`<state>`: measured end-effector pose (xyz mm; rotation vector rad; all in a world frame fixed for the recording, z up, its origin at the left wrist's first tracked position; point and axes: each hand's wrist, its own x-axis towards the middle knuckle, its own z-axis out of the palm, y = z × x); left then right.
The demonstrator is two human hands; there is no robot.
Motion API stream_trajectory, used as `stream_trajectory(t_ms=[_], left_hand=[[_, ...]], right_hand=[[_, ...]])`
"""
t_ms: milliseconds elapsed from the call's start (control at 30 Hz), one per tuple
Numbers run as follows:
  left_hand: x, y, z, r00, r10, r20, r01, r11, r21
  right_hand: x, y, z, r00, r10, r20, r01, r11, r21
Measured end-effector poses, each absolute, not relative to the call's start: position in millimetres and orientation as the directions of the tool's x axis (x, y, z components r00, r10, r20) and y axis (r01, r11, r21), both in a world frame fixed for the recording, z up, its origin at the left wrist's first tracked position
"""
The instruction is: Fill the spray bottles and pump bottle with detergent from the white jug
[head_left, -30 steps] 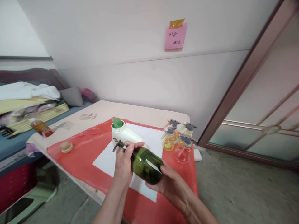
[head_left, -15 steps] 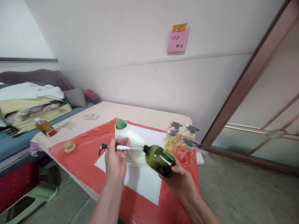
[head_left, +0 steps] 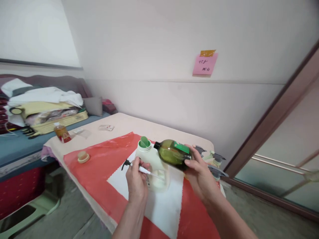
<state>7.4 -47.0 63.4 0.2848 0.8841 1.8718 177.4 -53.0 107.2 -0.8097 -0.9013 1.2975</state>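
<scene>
Between the fingers of my left hand (head_left: 137, 182) is a pump dispenser top (head_left: 143, 169) with a black nozzle, white collar and clear tube. My right hand (head_left: 199, 172) grips the base of a dark green bottle (head_left: 171, 152), tilted nearly flat with its open black neck pointing left. That neck is beside the mouth of a large cream jug (head_left: 159, 164), apart from the pump's tube. A green funnel-like piece (head_left: 144, 142) sits in the jug's opening. The jug stands on a white cloth (head_left: 161, 212), partly hidden behind my left hand.
Several spray bottles (head_left: 216, 162) stand behind my right hand. A beige cap (head_left: 83, 157) lies on the red sheet (head_left: 99, 176). At the table's left edge is an amber bottle (head_left: 62, 132); a chair (head_left: 25, 196) stands below. A pink note (head_left: 205, 64) hangs on the wall.
The pump's tube has come out of the green bottle's neck. The bottle has risen toward the jug's mouth and lies flatter. The camera view has shifted left.
</scene>
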Motion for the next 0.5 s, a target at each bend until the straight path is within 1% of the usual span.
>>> stream_trajectory(t_ms=[100,200,333,500], left_hand=[[3.9,-46.1,64.1,-0.464,0.864,-0.195,-0.7,-0.224,0.678],[1.9,-45.5,64.1,-0.46,0.861,-0.217,-0.709,-0.209,0.674],[1.0,-45.5,64.8,-0.459,0.859,-0.226,-0.714,-0.205,0.67],[1.1,-47.7,67.0,-0.441,0.869,-0.224,-0.705,-0.181,0.685]], right_hand=[[169.3,-33.1,127.4,0.029,0.988,0.152,-0.207,0.155,-0.966],[164.5,-17.4,142.2,0.0,0.985,0.174,-0.091,0.173,-0.981],[160.7,-4.9,159.5,-0.054,0.982,0.182,0.076,0.186,-0.98],[153.9,3.6,183.0,-0.121,0.967,0.224,0.256,0.248,-0.934]])
